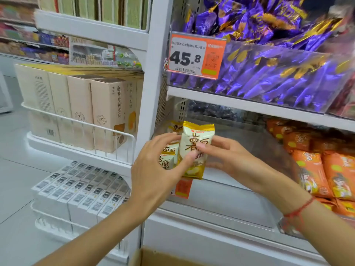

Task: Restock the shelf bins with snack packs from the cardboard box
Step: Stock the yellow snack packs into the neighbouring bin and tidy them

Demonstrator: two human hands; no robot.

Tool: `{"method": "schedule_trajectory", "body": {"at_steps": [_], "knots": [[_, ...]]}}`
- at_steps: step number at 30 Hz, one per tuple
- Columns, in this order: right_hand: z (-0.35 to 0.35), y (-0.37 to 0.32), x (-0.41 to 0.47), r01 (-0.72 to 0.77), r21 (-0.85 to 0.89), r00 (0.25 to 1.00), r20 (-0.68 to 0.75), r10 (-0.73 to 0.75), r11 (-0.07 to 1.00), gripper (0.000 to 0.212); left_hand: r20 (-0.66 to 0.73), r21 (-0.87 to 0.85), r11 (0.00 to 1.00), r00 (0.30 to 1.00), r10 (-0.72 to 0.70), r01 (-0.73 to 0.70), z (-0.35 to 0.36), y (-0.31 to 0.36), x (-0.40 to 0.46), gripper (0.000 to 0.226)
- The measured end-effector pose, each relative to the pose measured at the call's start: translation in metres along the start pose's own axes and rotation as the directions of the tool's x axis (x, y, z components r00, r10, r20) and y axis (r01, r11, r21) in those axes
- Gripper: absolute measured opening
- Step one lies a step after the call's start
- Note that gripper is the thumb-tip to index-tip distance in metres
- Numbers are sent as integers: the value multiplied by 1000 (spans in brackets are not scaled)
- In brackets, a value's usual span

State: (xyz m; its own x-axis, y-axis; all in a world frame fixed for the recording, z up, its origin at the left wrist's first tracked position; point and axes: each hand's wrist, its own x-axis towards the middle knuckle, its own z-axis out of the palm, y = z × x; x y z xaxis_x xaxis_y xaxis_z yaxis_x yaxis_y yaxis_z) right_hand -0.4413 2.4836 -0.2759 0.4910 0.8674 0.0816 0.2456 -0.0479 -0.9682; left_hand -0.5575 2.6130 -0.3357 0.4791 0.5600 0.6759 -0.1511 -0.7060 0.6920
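Box: the cardboard box [153, 256] sits nearest to me, low at the frame's bottom edge and well below the grip; I see only a corner, so I cannot tell what is left in it.
Left hand: my left hand [153, 167] has fingers curled round several snack packs [169, 156], thumb pressed on the front one.
Right hand: my right hand [226, 156] pinches the front pack [196, 148] from the opposite side, thumb across its face, fingers behind it.
Front pack: upright, white and gold, held between both hands just in front of the bin's clear wall.
Target bin: the clear bin [240, 191] lies directly behind and below the grip; it looks mostly bare apart from a pack or two [175, 126] behind the grip, partly hidden.
Tag: an orange price tag [182, 188] hangs just below the grip on the bin's front.
Right of the grip: orange packs [317, 169] fill the neighbouring bin.
Above the grip: purple packs [269, 73] in the upper bin with a price label [194, 56].
Left of the grip: cream cartons [80, 104] behind a wire rail.
Step, as I judge it: peeling the front pack off the bundle to set it in the bin.
Risk: the left hand holds a loose, slippery stack; pulling one free could let the others slide out and drop outside the bin.
Risk: a pack could catch on the clear front wall, or be set too far right among the orange ones.
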Motion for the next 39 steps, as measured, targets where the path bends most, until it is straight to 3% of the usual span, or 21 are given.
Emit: {"method": "schedule_trajectory", "body": {"at_steps": [2, 5, 7, 12, 17, 19, 22, 29, 32, 36, 39], "knots": [[-14, 1, 6, -78, 85, 994, -69, 84, 993, 39, -25, 114, 987, 992, 120, -116, -3, -16, 3, 49], [-37, 17, 36, -205, -17, 935, -300, 191, 979, 36, -55, 266, 957, 989, 138, -118, -9, -45, 11, 71], [-44, 31, 59, -277, -92, 897, -381, 223, 956, 38, -15, 367, 923, 991, 133, -118, -9, -59, 15, 85], [-36, 59, 101, -342, -122, 881, -386, 273, 932, 41, 36, 459, 871, 983, 179, -176, -3, -72, 14, 91], [-16, 79, 115, -327, -316, 914, -346, 213, 890, 17, 76, 481, 854, 980, 186, -199, -7, -72, 13, 88], [-12, 83, 117, -306, -431, 927, -340, 161, 849, 31, 92, 493, 841, 975, 203, -222, -9, -74, 13, 87], [-10, 86, 117, -298, -428, 930, -330, 160, 853, 58, 96, 492, 839, 972, 213, -233, -9, -76, 12, 86], [-16, 76, 102, -319, -522, 938, -293, 185, 791, 66, 79, 518, 833, 980, 181, -196, -10, -72, 10, 84], [-19, 56, 63, -209, -626, 963, -265, 47, 751, 57, 87, 572, 791, 975, 207, -219, -15, -65, 1, 75], [-17, 34, -16, 107, -680, 983, -39, -182, 725, 32, 170, 524, 747, 910, 379, -410, -27, -46, -18, 56], [-12, 40, -77, 232, -801, 967, 129, -219, 552, 16, 295, 422, 758, 866, 404, -498, -31, -27, -41, 27]]}}
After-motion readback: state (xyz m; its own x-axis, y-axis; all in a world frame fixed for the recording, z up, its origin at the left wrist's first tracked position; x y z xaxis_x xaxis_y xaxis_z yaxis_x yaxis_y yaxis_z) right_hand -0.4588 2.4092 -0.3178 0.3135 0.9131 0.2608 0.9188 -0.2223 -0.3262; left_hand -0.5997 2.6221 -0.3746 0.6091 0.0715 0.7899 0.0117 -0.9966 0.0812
